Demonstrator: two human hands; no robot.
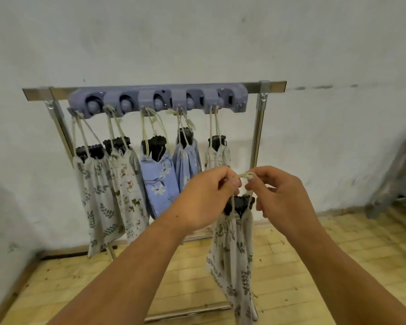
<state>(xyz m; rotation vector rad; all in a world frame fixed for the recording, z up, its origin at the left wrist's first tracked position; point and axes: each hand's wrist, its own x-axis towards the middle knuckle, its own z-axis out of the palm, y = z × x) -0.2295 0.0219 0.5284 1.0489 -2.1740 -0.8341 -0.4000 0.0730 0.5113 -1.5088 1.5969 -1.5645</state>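
1. Hook rail (pixel 157 102): lavender-grey, on a silver rack (pixel 258 137).
2. Left-end pouch (pixel 96 195): cream, with dark green leaf sprigs.
3. Second pouch (pixel 127 188): cream, with tiny brown animal figures.
4. Third pouch (pixel 158 184): blue, with white blossoms.
5. Front pouch (pixel 232 254): cream, leafy; its cord (pixel 245 175) is beige.

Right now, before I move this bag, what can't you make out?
- Head view: how the cord loops, covered by left hand and right hand.
- Leaf-print bag contents: cloth hides all but a dark top.
- Its bottom: cut by lower edge.
- Fifth hanging bag, lower part: behind the left hand.
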